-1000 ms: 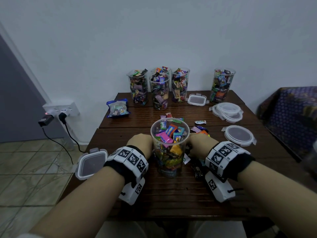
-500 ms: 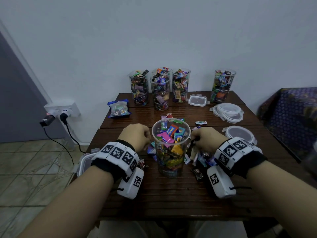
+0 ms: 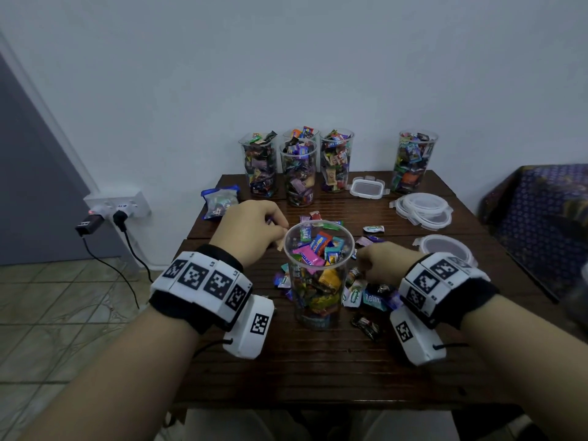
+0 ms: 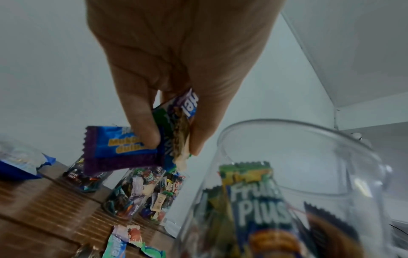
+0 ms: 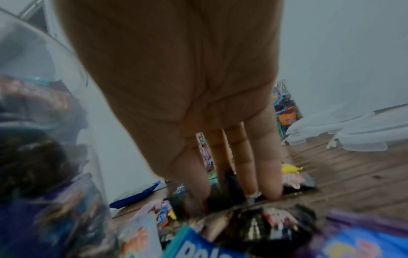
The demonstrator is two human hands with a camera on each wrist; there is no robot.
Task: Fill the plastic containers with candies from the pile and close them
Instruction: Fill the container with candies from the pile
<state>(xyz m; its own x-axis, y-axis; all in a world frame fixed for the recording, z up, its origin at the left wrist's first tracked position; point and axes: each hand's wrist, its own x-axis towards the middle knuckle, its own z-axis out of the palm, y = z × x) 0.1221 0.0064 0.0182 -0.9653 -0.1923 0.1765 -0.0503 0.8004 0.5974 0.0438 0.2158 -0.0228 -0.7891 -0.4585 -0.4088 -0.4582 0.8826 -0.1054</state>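
The left hand (image 3: pixel 251 230) had come up from the surface (image 3: pixel 318 370) since a moment before. It was now left of the rim of the clear cup (image 3: pixel 319 272) in the middle of the frame. Its fingers (image 4: pixel 141 125) pinched a small bunch of candies (image 4: pixel 141 146), one purple and blue. The cup was nearly full to the top with bright candies.

The right hand (image 3: pixel 386 262) had dropped lower, right of the cup. Its fingers (image 5: pixel 268 171) pressed down into the pile (image 3: pixel 366 294) and closed on a dark wrapper (image 5: pixel 223 190).

So one more small load was probably about to go in. The round lid (image 3: pixel 445 246) lay at the right, not on the cup yet. Five more filled cups (image 3: pixel 299 173) stood at the top of the frame, also with no lids.
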